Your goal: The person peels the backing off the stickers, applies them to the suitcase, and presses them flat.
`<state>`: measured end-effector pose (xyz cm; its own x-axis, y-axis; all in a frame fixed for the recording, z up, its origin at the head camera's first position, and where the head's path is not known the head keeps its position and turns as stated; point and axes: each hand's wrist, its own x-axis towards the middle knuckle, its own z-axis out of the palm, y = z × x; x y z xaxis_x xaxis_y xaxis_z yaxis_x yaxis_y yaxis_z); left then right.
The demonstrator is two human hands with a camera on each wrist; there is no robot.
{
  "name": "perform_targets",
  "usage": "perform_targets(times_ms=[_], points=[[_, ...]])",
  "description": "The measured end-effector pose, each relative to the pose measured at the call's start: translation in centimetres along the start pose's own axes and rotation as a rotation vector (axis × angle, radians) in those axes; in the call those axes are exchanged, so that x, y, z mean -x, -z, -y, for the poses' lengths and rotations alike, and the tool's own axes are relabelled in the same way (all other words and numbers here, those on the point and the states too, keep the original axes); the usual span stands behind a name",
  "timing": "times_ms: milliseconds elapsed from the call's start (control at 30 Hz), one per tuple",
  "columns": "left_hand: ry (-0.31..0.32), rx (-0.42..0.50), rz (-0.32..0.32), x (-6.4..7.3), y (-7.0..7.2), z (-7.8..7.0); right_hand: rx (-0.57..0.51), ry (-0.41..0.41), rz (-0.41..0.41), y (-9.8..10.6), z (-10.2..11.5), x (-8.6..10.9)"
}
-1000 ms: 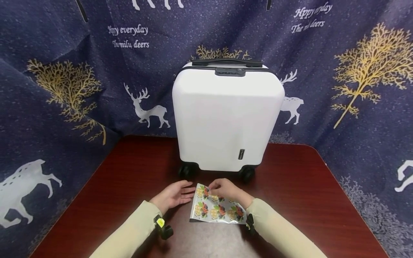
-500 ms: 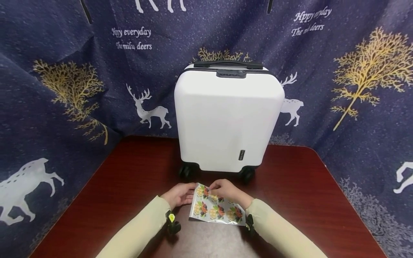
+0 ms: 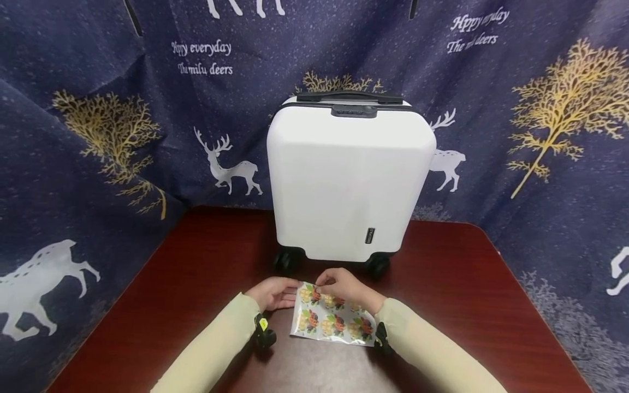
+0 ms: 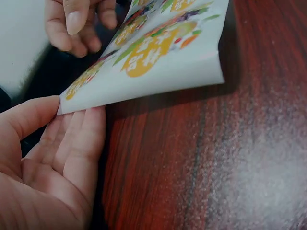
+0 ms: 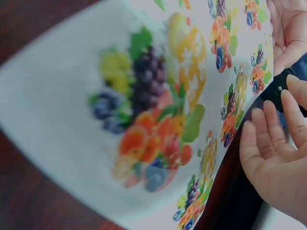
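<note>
A sheet of fruit-printed stickers (image 3: pixel 334 325) sits tilted above the table in the head view, its near edge raised. My left hand (image 3: pixel 275 293) pinches the sheet's left far corner; in the left wrist view the thumb of that hand (image 4: pixel 48 158) lies over the corner and the fingers are beneath it. Over the far edge is my right hand (image 3: pixel 346 287), its fingers loosely bent. In the right wrist view the right hand (image 5: pixel 280 153) shows a gap between thumb and fingers and stands beside the sheet (image 5: pixel 72 96), apparently apart from it.
Just beyond the hands a white suitcase (image 3: pixel 349 180) stands upright on black wheels (image 3: pixel 379 265). The dark red table (image 3: pixel 442 305) reaches out on both sides. A blue cloth (image 3: pixel 206 164) with deer and trees hangs behind.
My left hand has moved right to the sheet and taken its left far corner between thumb and fingers. The right hand has shifted slightly up, and its fingers have loosened from the sheet's edge.
</note>
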<state>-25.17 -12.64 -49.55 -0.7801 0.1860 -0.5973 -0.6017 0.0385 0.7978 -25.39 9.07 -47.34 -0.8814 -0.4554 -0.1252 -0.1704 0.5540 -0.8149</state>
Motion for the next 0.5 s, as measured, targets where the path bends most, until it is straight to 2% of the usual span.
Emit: perform_targets(times_ms=[133, 300, 500], points=[[0.026, 0.016, 0.029, -0.3, 0.1, 0.0, 0.063, 0.064, 0.047, 0.1, 0.1, -1.0], [0.025, 0.028, 0.045, -0.3, 0.4, 0.0, 0.097, 0.120, 0.128, 0.0, 0.4, -2.4], [0.015, 0.034, 0.082, -0.7, 0.7, -0.1, 0.090, 0.111, 0.150, -0.4, 0.6, -3.3]])
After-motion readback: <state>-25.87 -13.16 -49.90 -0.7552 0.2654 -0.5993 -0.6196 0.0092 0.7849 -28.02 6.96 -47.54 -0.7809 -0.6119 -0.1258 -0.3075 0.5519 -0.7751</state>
